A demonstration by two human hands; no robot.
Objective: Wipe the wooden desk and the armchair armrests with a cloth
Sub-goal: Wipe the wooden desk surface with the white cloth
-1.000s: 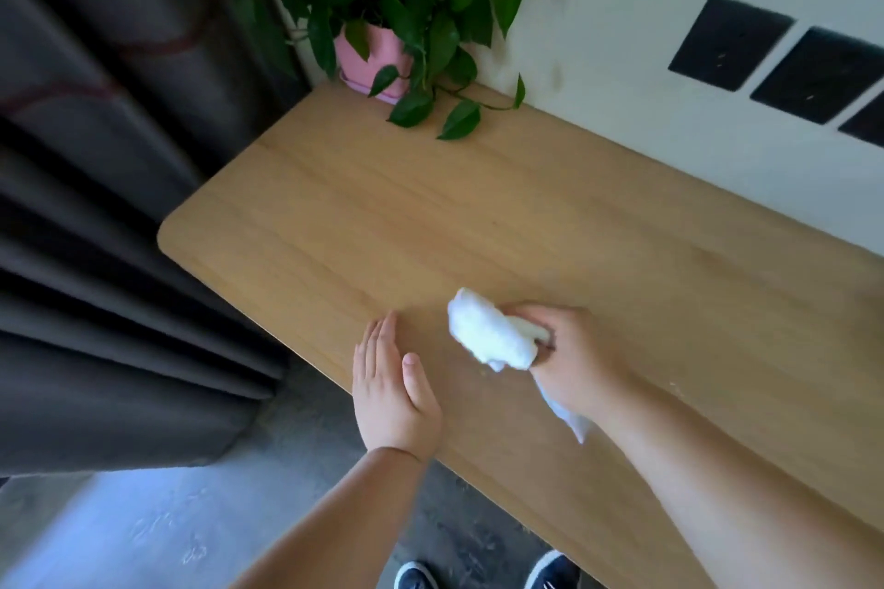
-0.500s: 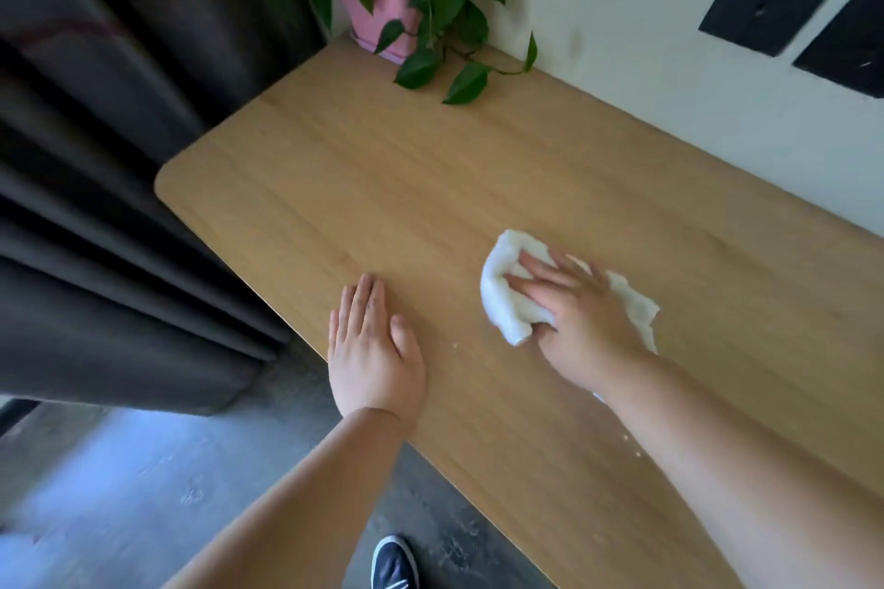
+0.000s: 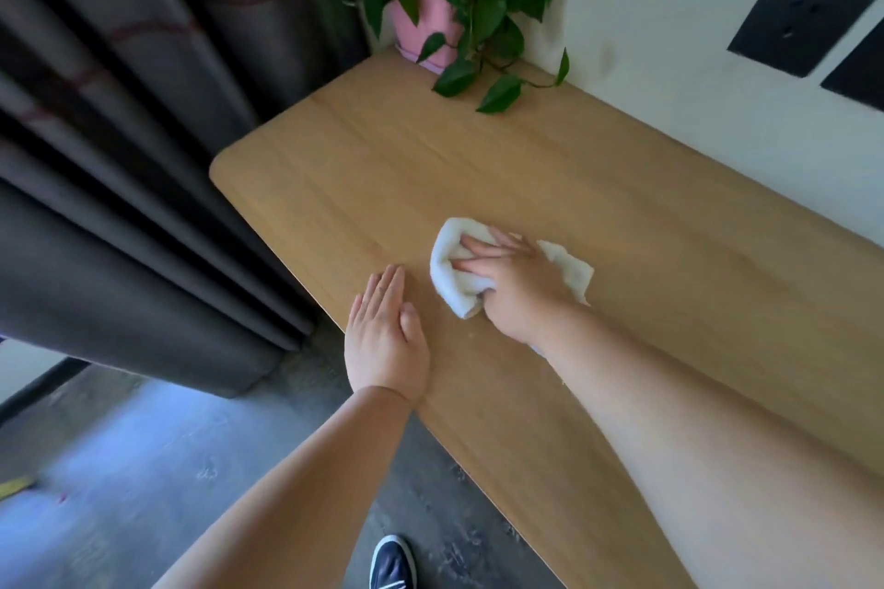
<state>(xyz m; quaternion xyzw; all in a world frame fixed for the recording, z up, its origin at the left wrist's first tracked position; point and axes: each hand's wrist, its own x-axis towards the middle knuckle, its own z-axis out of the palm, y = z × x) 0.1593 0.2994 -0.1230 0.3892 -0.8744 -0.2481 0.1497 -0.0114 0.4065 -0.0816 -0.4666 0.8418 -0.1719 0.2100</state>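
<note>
The light wooden desk (image 3: 550,187) runs from its rounded left corner to the right along the wall. A white cloth (image 3: 452,275) lies bunched on the desk top near the front edge. My right hand (image 3: 514,282) presses flat on the cloth, fingers spread over it and thumb curled under its near edge. My left hand (image 3: 385,344) rests palm down on the desk's front edge, just left of the cloth, holding nothing. No armchair is in view.
A green trailing plant in a pink pot (image 3: 425,31) stands at the desk's back left corner against the wall. Dark grey curtains (image 3: 119,158) hang to the left. Black wall plates (image 3: 799,19) sit above the desk. My shoe (image 3: 392,562) is on the grey floor.
My right hand went from holding the bunched cloth above the desk to pressing it flat on the top. The left hand stays planted on the edge. The view has shifted.
</note>
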